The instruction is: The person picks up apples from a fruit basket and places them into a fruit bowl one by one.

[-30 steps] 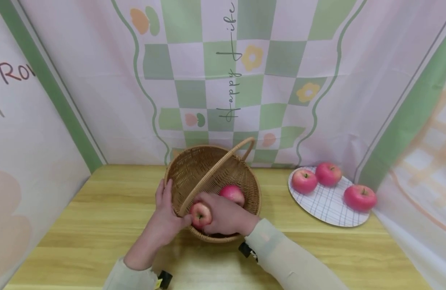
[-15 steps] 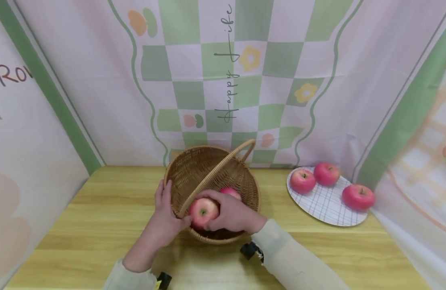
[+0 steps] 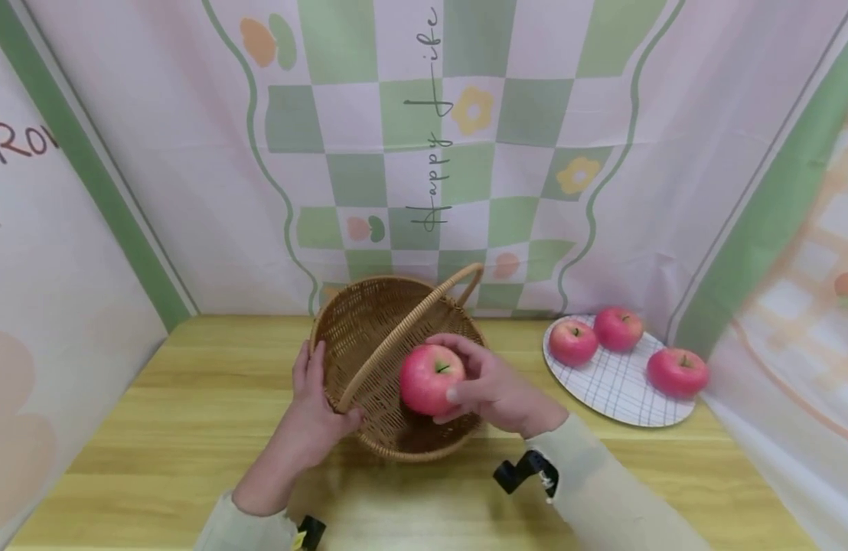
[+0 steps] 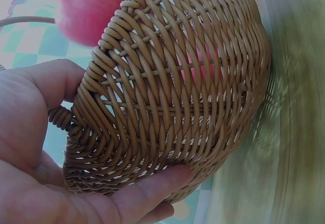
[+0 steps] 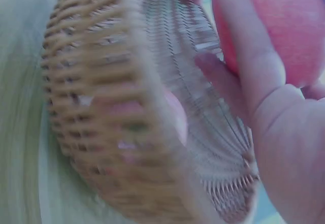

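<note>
A brown wicker basket [image 3: 369, 321] with an arched handle [image 3: 403, 329] stands on the table in the head view. My left hand [image 3: 314, 417] grips its left rim near the foot of the handle, thumb on the inner side and fingers along the outer wall, as the left wrist view of the basket [image 4: 167, 87] shows too. Over the basket's right half, my right hand [image 3: 503, 390] holds a red apple [image 3: 427, 379] between thumb and fingers. A second apple [image 5: 176, 115] lies inside the basket, visible in the right wrist view but hidden from the head camera.
To the right on the wooden table [image 3: 190, 398] is a white checked plate [image 3: 610, 386] bearing three red apples, one of them an apple [image 3: 677, 373] at its right edge. A patterned cloth [image 3: 424, 176] hangs directly behind the basket.
My right hand has lifted the apple from low in the basket, moving up and to the right. My left hand stays on the rim. The plate's apples have not moved.
</note>
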A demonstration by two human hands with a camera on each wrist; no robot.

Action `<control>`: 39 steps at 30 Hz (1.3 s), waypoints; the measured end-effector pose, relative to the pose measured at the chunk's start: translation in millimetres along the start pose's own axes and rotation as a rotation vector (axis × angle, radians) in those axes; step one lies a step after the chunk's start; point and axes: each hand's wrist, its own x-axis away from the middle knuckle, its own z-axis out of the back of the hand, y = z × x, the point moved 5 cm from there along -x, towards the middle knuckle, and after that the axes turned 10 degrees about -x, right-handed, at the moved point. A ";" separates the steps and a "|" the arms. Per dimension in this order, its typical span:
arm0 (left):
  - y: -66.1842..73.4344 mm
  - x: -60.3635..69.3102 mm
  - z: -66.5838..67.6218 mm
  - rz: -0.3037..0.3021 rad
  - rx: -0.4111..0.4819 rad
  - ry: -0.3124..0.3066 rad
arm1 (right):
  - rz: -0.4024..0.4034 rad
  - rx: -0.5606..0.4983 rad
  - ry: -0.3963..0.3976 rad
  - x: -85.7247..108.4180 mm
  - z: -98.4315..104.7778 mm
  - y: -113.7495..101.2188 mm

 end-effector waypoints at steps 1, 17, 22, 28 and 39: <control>-0.3 -0.3 -0.1 0.001 0.003 -0.001 | 0.013 -0.037 -0.007 4.0 4.0 -4.1; -3.1 -2.3 1.5 0.013 0.010 -0.008 | 0.217 0.011 0.259 123.6 129.8 -83.2; -5.0 -0.2 3.7 0.024 0.016 -0.006 | 0.210 0.180 0.514 162.5 172.4 -85.8; -6.3 -0.1 4.8 0.017 0.001 -0.010 | 0.041 0.591 0.731 181.3 194.2 -72.1; -4.0 -4.9 2.9 0.019 0.006 -0.024 | -0.127 0.893 0.804 159.6 196.1 -56.0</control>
